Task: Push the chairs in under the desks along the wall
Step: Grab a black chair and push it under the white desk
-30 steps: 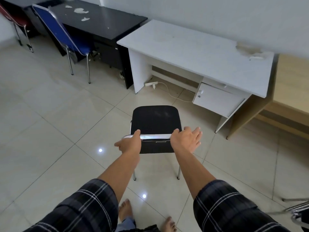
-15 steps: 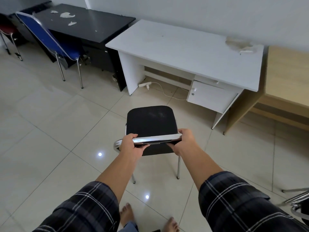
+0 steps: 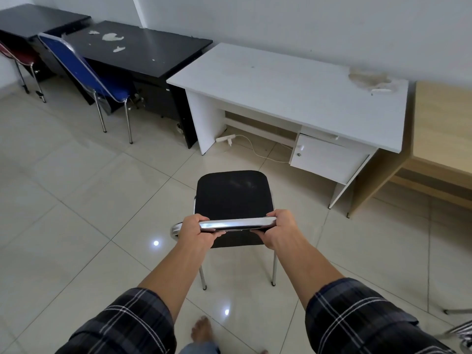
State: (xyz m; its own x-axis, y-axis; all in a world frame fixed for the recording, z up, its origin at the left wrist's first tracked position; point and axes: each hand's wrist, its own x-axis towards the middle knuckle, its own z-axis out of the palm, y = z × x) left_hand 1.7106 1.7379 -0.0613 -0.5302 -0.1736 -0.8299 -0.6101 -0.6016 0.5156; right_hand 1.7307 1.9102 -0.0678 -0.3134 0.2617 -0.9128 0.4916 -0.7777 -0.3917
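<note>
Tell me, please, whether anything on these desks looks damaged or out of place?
Yes. The black desk has pale patches on its top near the back, where the surface seems to have peeled. The white desk has a brownish, flaky patch at its far right corner. A power strip lies loose on the floor under it.

Soft, even indoor light — small ceiling-lamp glints on the glossy tiled floor [image 3: 76, 200], wide-angle bowing at the edges.

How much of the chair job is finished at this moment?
Done: the blue chair looks partly tucked under the black desk. In hand: the left hand and right hand grip the black chair. Left: pushing it under the white desk.
</note>
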